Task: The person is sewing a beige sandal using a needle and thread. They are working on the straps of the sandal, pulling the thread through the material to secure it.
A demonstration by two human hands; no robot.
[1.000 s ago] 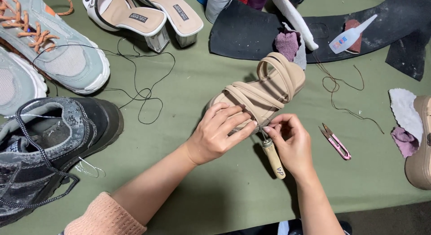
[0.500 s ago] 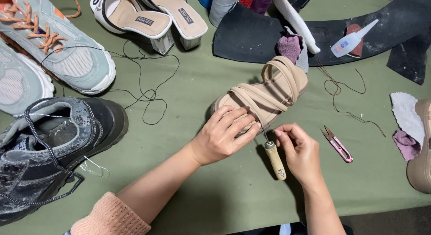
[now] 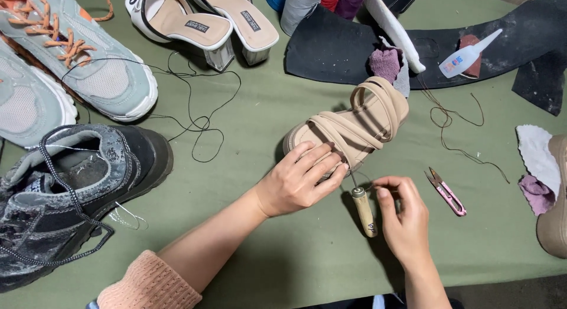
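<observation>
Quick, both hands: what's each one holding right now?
Left hand: fingers pressed down on the beige strappy sandal, no closed grasp.
Right hand: fingers pinching thin thread beside the wooden-handled awl.

My left hand point(image 3: 298, 182) presses down on the front of the beige strappy sandal point(image 3: 354, 124), fingers spread over its sole edge. My right hand point(image 3: 404, 217) sits just beside the wooden-handled awl point(image 3: 364, 210), whose metal tip points up into the sandal. Pink thread snips point(image 3: 446, 192) lie near on the green cloth point(image 3: 248, 250), and black thread point(image 3: 195, 117) loops toward the grey sneaker point(image 3: 82, 61)
</observation>
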